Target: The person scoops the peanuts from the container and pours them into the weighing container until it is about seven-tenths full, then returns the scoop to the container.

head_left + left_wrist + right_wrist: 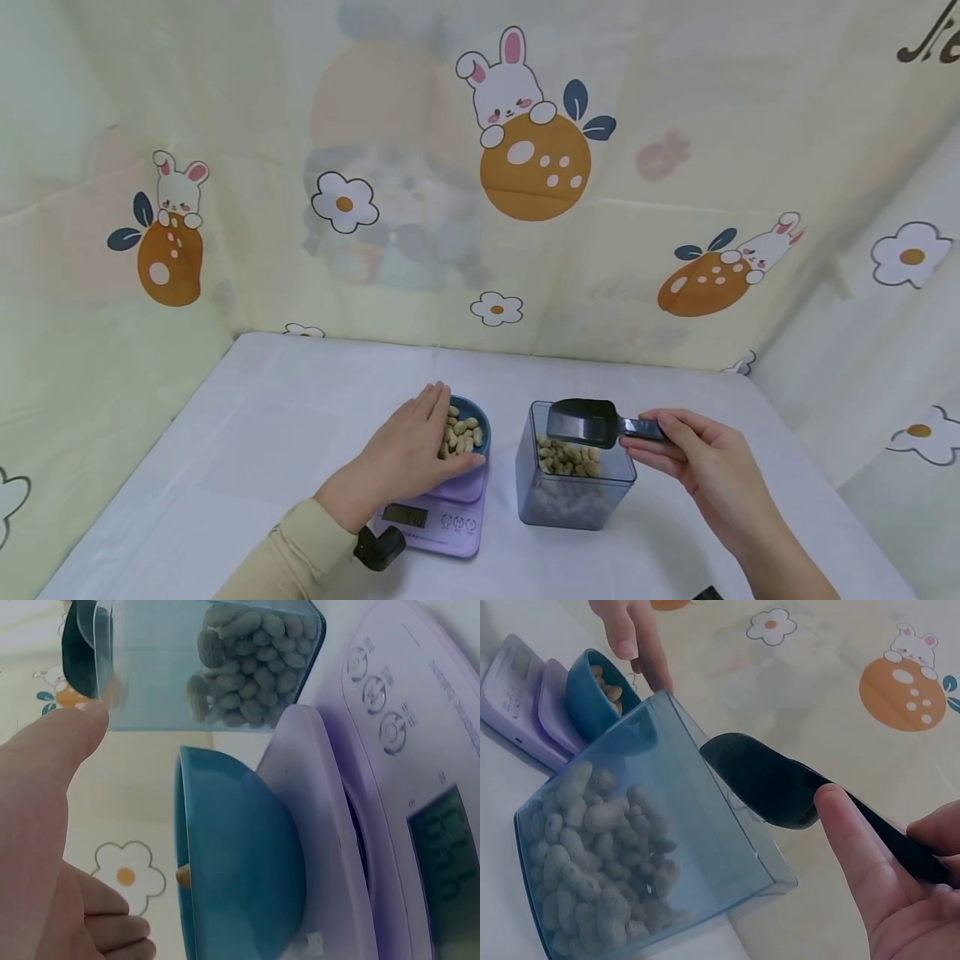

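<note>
My left hand reaches over a blue bowl, its fingers extended and thumb spread out near the rim. Inside that bowl lie peanuts in their shells, partly hidden behind the hand. The bowl stands on a purple kitchen scale with a digital display. My right hand grips the handle of a black scoop, held over the mouth of a clear bluish container. No peanuts show in the scoop. More peanuts fill the container's lower part.
A white cloth covers the table. Behind it hangs a cream curtain printed with rabbits and flowers, and further curtain panels close off both sides. A small black object shows at the bottom edge of the head view.
</note>
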The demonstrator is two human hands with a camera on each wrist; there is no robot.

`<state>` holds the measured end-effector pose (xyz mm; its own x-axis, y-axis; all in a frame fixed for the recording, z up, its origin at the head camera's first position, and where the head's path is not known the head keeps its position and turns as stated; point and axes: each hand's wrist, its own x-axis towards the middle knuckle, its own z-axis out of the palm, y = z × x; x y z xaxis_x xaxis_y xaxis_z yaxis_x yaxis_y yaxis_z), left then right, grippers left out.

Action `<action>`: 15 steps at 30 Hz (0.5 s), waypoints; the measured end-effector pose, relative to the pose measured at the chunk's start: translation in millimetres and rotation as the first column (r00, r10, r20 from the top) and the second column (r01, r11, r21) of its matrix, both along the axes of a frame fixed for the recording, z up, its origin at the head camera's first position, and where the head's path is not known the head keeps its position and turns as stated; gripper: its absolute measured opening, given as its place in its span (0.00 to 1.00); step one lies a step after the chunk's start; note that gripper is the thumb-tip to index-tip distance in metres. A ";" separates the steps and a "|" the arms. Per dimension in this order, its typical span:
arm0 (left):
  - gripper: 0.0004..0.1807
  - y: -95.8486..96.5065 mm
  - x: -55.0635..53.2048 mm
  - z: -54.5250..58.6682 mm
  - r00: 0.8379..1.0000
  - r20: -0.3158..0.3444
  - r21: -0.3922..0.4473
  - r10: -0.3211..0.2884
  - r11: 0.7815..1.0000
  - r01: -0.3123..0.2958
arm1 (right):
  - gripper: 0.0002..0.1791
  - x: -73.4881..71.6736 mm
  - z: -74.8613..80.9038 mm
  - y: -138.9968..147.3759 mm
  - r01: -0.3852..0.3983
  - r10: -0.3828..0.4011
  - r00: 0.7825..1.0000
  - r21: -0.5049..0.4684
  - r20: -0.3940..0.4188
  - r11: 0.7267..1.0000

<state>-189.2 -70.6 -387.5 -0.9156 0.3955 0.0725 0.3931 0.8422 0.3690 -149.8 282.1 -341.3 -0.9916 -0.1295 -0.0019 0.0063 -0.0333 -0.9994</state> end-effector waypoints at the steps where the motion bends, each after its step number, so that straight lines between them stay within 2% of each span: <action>1: 0.59 1.0 0.3 0.3 1.000 -0.003 -0.002 -0.003 1.000 0.003 | 0.15 0.4 -0.5 1.0 0.006 -0.006 1.000 0.010 0.003 1.000; 4: 0.58 4.1 1.5 1.0 1.000 -0.006 0.001 -0.010 1.000 0.010 | 0.17 0.8 -1.9 3.1 0.036 -0.038 0.999 0.065 0.022 0.997; 7: 0.57 6.5 2.1 1.6 1.000 -0.008 0.006 -0.017 1.000 0.017 | 0.21 0.6 -3.3 3.4 0.068 -0.074 0.997 0.170 0.028 0.983; 11: 0.57 8.3 3.2 1.2 1.000 -0.010 0.007 -0.029 1.000 0.029 | 0.24 1.7 -5.1 1.6 0.106 -0.113 0.994 0.323 0.004 0.941; 15: 0.57 9.9 4.4 0.8 0.999 -0.016 0.006 -0.047 0.999 0.047 | 0.22 4.7 -4.7 -3.8 0.134 -0.126 0.991 0.443 -0.047 0.886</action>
<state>-184.9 -60.7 -386.7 -0.8948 0.4374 0.0894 0.4377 0.8203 0.3682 -145.1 278.3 -345.9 -0.9999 0.0114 -0.0124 0.0161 0.4152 -0.9096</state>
